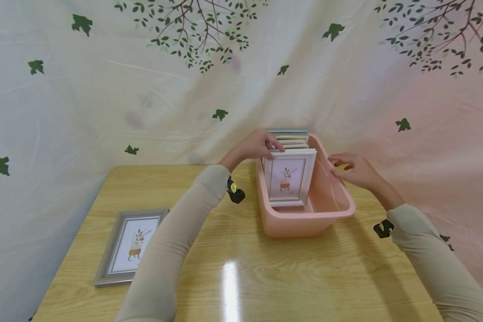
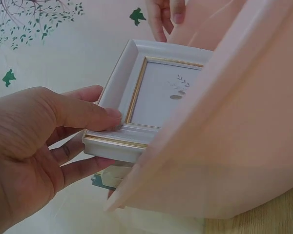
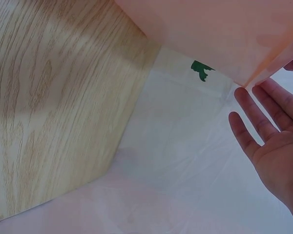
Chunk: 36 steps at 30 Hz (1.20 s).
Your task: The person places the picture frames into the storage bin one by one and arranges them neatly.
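My left hand [image 1: 256,145] pinches the upper left corner of a white picture frame [image 1: 287,179] with a gold inner line and a plant print. In the left wrist view the thumb [image 2: 105,118] lies on the frame's face and the fingers are behind it. The frame stands upright inside a pink plastic bin [image 1: 306,227], in front of several other picture frames [image 1: 293,137] lined up at the back. At the bin's right rim is my right hand [image 1: 356,170], its fingers loosely extended; in the right wrist view the fingertips [image 3: 240,92] are right at the rim.
A silver-grey picture frame [image 1: 118,243] with a similar plant print lies face up on the wooden table [image 1: 241,268], partly covered by my left sleeve. Behind the table hangs a pale cloth [image 1: 165,89] printed with leaves and branches.
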Each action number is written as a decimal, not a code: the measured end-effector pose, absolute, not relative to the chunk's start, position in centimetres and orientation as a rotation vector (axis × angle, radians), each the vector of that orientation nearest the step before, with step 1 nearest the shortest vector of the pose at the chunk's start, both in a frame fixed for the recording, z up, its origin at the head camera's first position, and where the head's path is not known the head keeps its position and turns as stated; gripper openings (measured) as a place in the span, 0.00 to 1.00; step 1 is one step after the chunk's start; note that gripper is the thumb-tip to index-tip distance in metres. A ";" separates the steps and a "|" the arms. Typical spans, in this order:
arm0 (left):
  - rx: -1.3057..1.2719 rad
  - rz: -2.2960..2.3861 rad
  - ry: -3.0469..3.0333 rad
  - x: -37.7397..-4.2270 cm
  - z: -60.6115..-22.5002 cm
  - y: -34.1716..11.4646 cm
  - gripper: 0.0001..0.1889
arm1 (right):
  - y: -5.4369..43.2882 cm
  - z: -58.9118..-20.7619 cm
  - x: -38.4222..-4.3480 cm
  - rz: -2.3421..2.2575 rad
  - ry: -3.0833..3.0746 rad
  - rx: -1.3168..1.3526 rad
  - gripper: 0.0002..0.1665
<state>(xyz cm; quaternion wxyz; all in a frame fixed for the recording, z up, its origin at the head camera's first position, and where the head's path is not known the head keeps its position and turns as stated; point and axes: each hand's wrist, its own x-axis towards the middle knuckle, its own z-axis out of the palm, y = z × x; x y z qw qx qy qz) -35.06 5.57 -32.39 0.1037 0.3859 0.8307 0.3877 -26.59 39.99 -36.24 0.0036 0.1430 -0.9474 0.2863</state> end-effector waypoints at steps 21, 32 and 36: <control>1.046 1.049 2.658 -35.1 -34.5 6.2 0.19 | 40.2 -37.1 -26.6 0.900 -2.955 0.481 0.29; 1.117 0.988 2.647 -35.3 -34.6 6.3 0.18 | 40.1 -36.7 -26.7 0.896 -2.956 0.480 0.30; 1.160 0.943 2.644 -35.3 -34.5 6.3 0.16 | 40.1 -36.5 -26.6 0.903 -2.969 0.467 0.30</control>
